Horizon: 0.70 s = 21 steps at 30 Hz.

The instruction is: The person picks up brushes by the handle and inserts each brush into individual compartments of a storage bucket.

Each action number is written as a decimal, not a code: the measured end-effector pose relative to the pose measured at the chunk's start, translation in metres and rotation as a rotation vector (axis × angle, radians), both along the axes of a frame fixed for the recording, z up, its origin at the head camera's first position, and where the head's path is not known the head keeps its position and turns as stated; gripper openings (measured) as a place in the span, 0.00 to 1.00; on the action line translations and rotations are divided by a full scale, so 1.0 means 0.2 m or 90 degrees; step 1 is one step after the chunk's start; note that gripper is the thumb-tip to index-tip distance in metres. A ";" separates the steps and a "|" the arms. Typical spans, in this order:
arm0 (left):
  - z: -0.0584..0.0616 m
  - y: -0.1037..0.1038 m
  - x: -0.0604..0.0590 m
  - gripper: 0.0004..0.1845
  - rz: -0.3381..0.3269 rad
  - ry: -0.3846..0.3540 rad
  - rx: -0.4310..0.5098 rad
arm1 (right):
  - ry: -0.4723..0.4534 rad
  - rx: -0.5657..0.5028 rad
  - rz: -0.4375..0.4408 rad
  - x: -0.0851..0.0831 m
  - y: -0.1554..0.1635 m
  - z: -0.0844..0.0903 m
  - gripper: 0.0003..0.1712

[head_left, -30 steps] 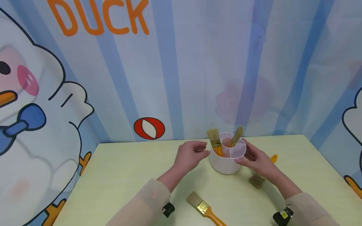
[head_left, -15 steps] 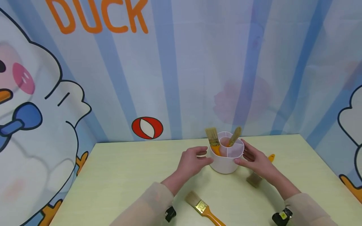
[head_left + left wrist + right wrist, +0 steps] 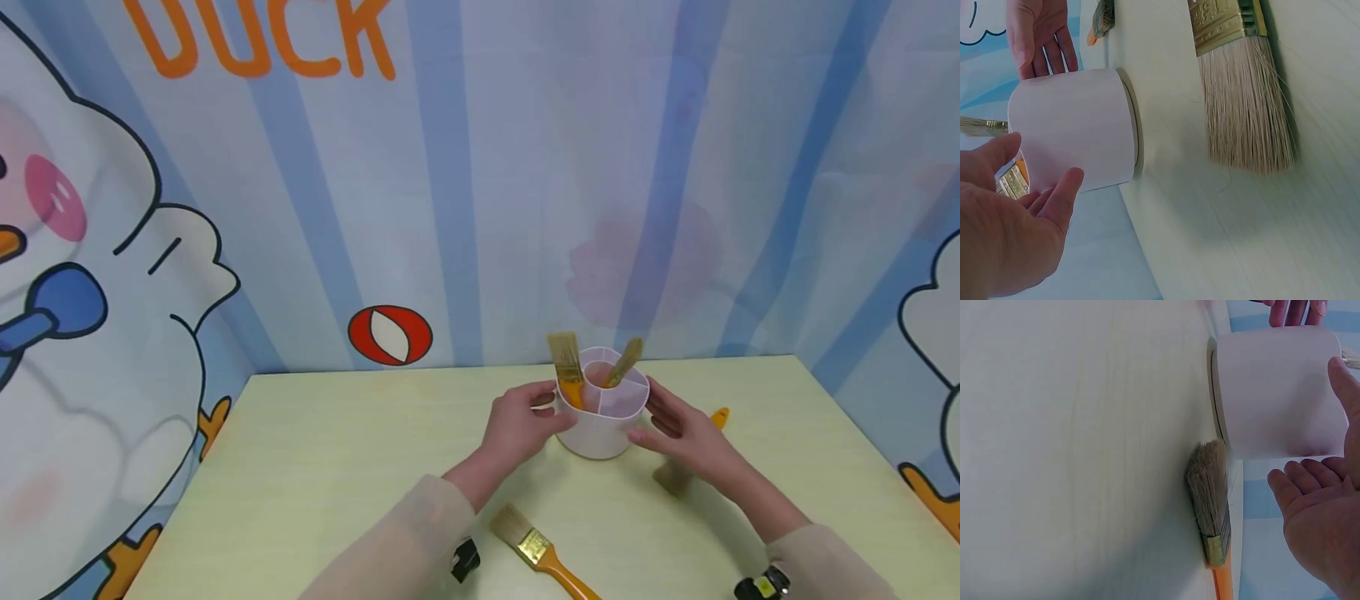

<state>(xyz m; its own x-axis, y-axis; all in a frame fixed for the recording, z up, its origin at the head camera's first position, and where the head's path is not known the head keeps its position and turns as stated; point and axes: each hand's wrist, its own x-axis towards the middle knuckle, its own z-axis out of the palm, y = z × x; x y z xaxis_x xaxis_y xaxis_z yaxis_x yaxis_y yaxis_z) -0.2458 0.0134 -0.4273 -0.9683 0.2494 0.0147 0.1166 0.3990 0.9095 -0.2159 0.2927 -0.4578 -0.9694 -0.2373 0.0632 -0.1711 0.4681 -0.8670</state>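
Observation:
A white round brush holder (image 3: 596, 437) with several compartments stands on the table. One flat paintbrush (image 3: 566, 367) leans at its left, and another paintbrush (image 3: 626, 362) sits in its middle compartment, both bristles up. My left hand (image 3: 519, 421) curves about the holder's left side, thumb at the front and fingers at the side wall. At the right side, my right hand (image 3: 690, 429) cups loosely; the right wrist view shows its fingers just off the wall. A third paintbrush (image 3: 532, 546) lies in front, and a fourth brush (image 3: 1210, 494) lies partly under my right hand.
The pale yellow table (image 3: 360, 450) meets a blue striped backdrop (image 3: 517, 208) just behind the holder. A printed duck (image 3: 105, 400) covers the left side. Small black cameras are strapped at both wrists.
My left hand has moved in from beside the holder to its left wall. The right thumb has eased slightly off the front. The holder and brushes stay where they were.

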 end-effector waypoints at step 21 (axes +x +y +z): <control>-0.02 0.05 -0.06 0.33 -0.020 -0.008 0.026 | 0.009 0.128 0.009 0.23 0.04 0.00 0.52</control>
